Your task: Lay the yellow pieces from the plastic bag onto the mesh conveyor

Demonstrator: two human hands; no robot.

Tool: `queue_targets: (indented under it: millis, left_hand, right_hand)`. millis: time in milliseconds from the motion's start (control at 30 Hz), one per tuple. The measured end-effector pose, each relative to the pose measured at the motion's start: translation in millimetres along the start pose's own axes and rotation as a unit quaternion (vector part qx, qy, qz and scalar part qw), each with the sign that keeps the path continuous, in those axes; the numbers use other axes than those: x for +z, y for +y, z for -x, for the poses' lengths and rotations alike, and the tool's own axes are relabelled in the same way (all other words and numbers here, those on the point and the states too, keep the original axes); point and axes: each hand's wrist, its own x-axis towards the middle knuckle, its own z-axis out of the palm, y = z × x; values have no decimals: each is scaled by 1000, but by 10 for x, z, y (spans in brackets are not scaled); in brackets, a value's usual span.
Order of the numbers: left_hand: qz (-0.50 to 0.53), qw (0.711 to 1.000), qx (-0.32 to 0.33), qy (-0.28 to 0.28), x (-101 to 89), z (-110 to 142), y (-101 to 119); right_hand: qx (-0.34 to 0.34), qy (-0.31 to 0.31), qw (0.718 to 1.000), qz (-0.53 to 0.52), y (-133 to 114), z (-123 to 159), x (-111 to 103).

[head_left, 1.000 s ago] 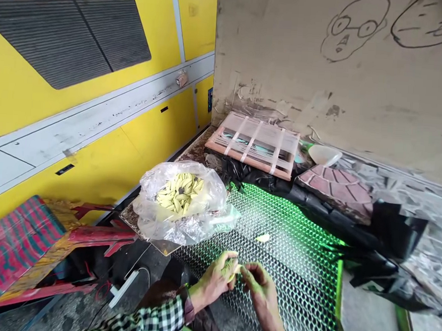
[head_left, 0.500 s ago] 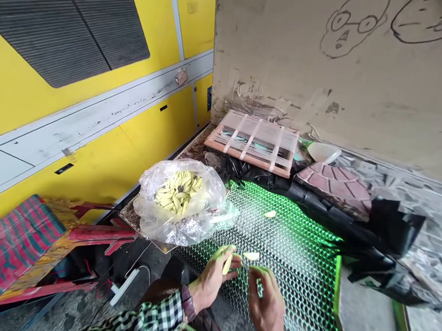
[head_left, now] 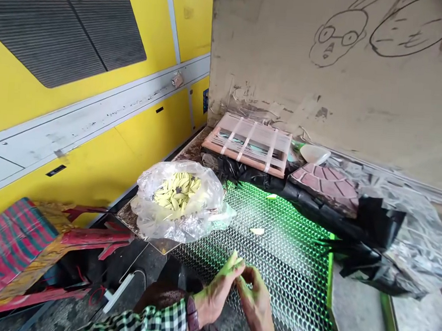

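My left hand (head_left: 218, 289) and my right hand (head_left: 254, 299) meet low in the view over a honeycomb metal mesh (head_left: 297, 271) lit green from below. Both have their fingers pinched together around a small pale yellow piece (head_left: 237, 264), mostly hidden between them. One loose pale piece (head_left: 257, 231) lies on the mesh just beyond my hands, and another (head_left: 271, 196) rests farther back. A clear plastic bag (head_left: 178, 203) full of several similar yellow pieces sits to the left of the mesh.
A pink slatted frame (head_left: 247, 144) and a reddish fan-shaped panel (head_left: 323, 185) rest on black plastic sheeting (head_left: 368, 231) behind the mesh. A cardboard sheet with drawn faces (head_left: 334, 67) stands at the back, a yellow machine panel (head_left: 77, 100) on the left, and red painted wooden parts (head_left: 49, 244) lower left.
My hands were apart half a second ago, the left one holding a pale piece; now they have come together again over the near mesh. A loose piece now lies beyond them.
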Motion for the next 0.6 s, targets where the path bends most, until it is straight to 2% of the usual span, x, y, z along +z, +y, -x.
queue_targets:
  millis: [100, 233, 300, 367, 500, 533, 567, 600]
  left_hand:
    - [5, 1000, 0, 12, 10, 57, 29]
    - [4, 999, 3, 48, -45, 72, 105]
    - [-29, 998, -11, 46, -110, 136, 180]
    - [-84, 996, -6, 33, -195, 302, 296]
    - [-216, 971, 94, 50, -463, 825, 711]
    - [-254, 954, 136, 79, -567, 922, 856]
    - [-289, 929, 189, 131, -695, 981, 1013]
    - [-319, 891, 250, 204, -851, 995, 1178]
  right_hand:
    - [18, 6, 1000, 12, 111, -75, 3]
    - [-18, 71, 980, 183, 229, -237, -101]
    - [-45, 101, 964, 243, 225, -314, -195]
    - [-52, 125, 957, 257, 174, -369, -295]
    - [-40, 153, 970, 187, -20, -410, -372]
    - [-30, 141, 978, 154, -86, -414, -342]
    - [-19, 121, 985, 119, -164, -421, -287]
    - [-6, 95, 992, 88, -258, -434, -210]
